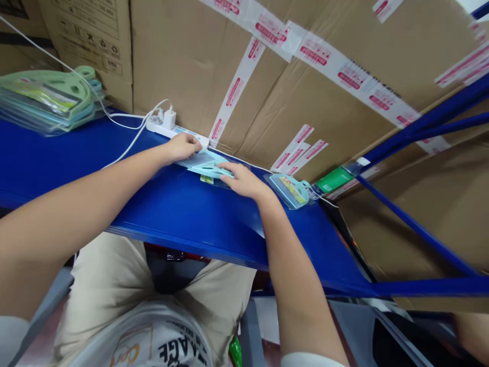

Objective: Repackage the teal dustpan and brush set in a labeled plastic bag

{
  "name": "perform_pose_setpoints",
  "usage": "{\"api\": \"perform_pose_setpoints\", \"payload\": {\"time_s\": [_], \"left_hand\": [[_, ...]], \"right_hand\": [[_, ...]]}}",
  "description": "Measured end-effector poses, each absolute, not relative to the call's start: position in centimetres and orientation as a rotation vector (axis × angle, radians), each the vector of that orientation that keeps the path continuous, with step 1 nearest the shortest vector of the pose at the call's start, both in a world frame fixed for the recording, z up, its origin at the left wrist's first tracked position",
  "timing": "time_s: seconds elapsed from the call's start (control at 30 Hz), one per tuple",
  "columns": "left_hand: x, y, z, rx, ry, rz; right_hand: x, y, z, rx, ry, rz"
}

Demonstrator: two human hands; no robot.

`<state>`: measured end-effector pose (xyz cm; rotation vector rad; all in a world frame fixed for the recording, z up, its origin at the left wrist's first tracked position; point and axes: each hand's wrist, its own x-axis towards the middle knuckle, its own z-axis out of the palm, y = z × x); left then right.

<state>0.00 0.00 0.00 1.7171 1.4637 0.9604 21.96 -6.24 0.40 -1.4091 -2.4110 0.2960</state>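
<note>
left hand (182,147) fingers curled, pinching pale blue packet (204,164) on blue table (171,204); right hand (244,181) flat, pressing same packet.

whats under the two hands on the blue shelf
A light blue flat item in a clear plastic sleeve lies under both. The left hand presses its far end, the right hand its near edge. A yellow-green label peeks out below; the rest is covered.
</note>
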Motion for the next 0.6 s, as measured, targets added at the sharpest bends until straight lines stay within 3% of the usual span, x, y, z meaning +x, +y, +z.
{"api": "perform_pose_setpoints", "payload": {"time_s": [0.37,0.6], "left_hand": [[-0.4,0.4,-0.1,1.649,1.513,1.116],[-0.3,0.6,-0.9,1.931,1.454,0.863]], "right_hand": [[26.7,-4.0,0.8,-1.258,-2.405,0.434],[27.4,-3.4,0.0,-1.388,-2.416,0.242]]}}
